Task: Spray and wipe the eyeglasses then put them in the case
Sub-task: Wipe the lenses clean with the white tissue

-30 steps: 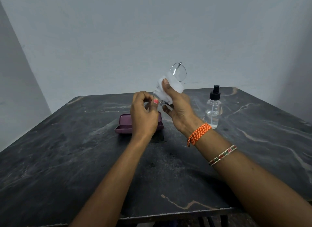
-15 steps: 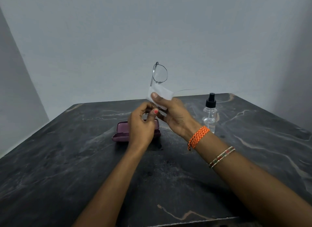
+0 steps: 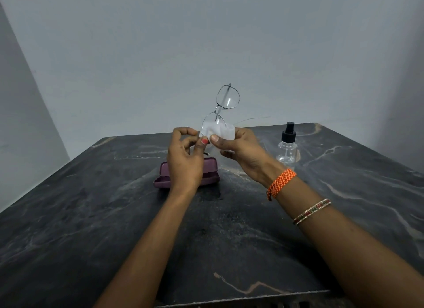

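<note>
The thin metal-framed eyeglasses (image 3: 227, 101) stand on end in the air above the table, one lens over the other. My left hand (image 3: 184, 161) pinches the frame at the lower lens. My right hand (image 3: 241, 149) holds a white cloth (image 3: 223, 131) folded round that lower lens, thumb in front and fingers behind. One temple arm sticks out to the right. The purple case (image 3: 212, 170) lies open on the dark marble table (image 3: 114, 216) just beyond my left hand, partly hidden by it. The clear spray bottle (image 3: 287, 145) with a black pump stands to the right.
The table's near edge (image 3: 241, 299) runs along the bottom of the view. A plain grey wall stands behind the far edge and a second wall slants in at the left.
The glasses have turned so both lenses show, the upper one now face-on. The cloth has shifted down onto the lower lens. Both hands stay close together in front of the case.
</note>
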